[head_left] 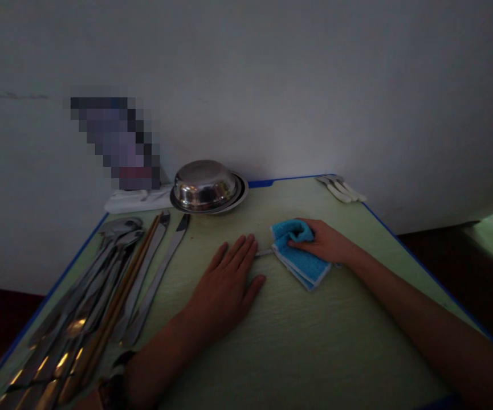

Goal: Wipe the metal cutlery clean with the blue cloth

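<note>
Left grip (228, 283) lies flat, palm down; right grip (324, 240) pinches.

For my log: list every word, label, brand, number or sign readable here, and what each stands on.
No text can be read in this picture.
Pixelated object at the back left: blocked out, so any writing on it cannot be made out.
Blue cloth, steel bowl and white-handled cutlery: no legible marks.

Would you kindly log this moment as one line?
left hand: palm down; right hand: gripping blue cloth; slim utensil: between hands; metal bowl: upside down
</note>
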`<state>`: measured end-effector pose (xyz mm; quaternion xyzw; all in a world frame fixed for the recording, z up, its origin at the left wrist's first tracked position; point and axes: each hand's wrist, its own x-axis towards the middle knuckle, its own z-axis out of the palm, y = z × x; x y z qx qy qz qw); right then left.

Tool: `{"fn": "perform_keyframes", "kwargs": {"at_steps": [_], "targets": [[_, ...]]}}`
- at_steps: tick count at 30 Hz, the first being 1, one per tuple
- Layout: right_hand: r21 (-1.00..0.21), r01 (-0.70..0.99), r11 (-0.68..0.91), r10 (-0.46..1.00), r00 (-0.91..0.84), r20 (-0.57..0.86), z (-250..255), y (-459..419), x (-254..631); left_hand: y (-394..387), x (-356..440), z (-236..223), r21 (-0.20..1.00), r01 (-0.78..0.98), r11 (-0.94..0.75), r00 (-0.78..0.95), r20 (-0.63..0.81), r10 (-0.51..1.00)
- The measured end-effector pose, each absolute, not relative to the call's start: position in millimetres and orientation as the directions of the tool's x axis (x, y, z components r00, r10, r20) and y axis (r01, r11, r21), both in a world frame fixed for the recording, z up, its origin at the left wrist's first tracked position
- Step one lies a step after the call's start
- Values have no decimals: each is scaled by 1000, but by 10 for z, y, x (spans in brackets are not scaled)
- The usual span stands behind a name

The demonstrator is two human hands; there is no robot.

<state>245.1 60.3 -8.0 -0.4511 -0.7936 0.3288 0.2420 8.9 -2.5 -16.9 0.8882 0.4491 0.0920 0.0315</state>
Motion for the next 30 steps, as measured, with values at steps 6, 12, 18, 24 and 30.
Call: {"fn": "perform_keyframes", "kwargs": {"at_steps": [6, 12, 18, 24, 30], "targets": [[-754, 550, 360, 866, -498, 50, -82, 616, 2472, -61, 96, -180, 153, 735, -661, 648, 130, 751], [-744, 546, 386, 863, -498, 83, -83, 591, 2465, -77, 113, -185, 127, 794, -594, 579, 134, 804], [-679, 587, 441, 891, -379, 251, -112, 578, 2433, -75, 109, -172, 135, 823, -552, 536, 141, 832], [-647, 600, 471, 881, -363, 304, -141, 586, 2432, -58, 107, -176, 132, 818, -561, 546, 133, 827], [-668, 588, 455, 884, -390, 259, -125, 589, 2418, -53, 99, -162, 96, 831, -548, 539, 103, 836]]}}
